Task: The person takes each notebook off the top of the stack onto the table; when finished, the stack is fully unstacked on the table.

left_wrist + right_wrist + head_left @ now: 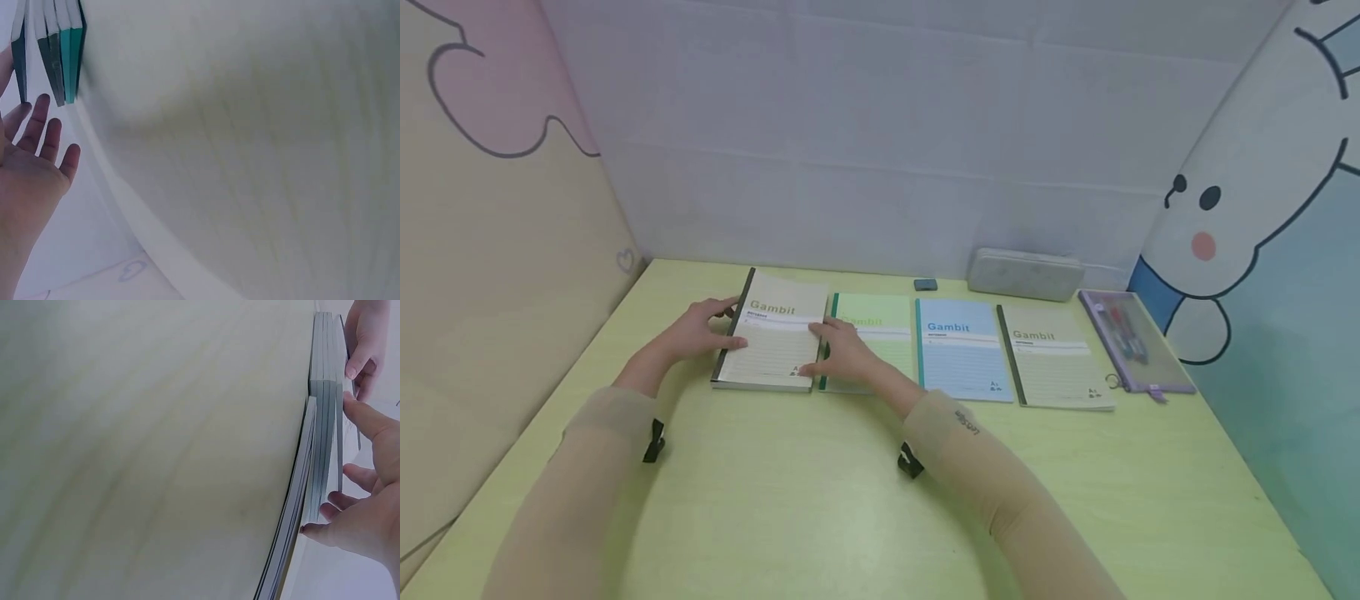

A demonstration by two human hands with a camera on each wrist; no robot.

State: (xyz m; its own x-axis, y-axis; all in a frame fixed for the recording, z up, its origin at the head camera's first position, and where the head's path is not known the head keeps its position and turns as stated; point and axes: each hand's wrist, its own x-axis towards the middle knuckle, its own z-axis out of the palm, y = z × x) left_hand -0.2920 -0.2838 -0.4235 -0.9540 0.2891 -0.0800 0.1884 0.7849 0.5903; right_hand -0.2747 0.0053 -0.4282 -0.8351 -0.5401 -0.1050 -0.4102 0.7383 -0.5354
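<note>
A cream notebook (771,354) with a dark spine and the word "Gambit" is between my two hands at the back left of the table. Its left spine edge is in my left hand (698,329), thumb laid on the cover. My right hand (847,350) holds the opposite edge, fingers and thumb spread along it. From the left wrist view, a gap separates this notebook (19,59) from a stack of notebooks (62,59) with dark and teal spines below. The right wrist view shows the page edges of that stack (322,419) just under the held one.
To the right lie a green notebook (876,358), partly behind my right hand, a blue one (964,367) and another cream one (1062,375). A grey pencil case (1026,273), a small dark block (926,285) and a purple-edged pouch of pens (1161,350) sit towards the walls.
</note>
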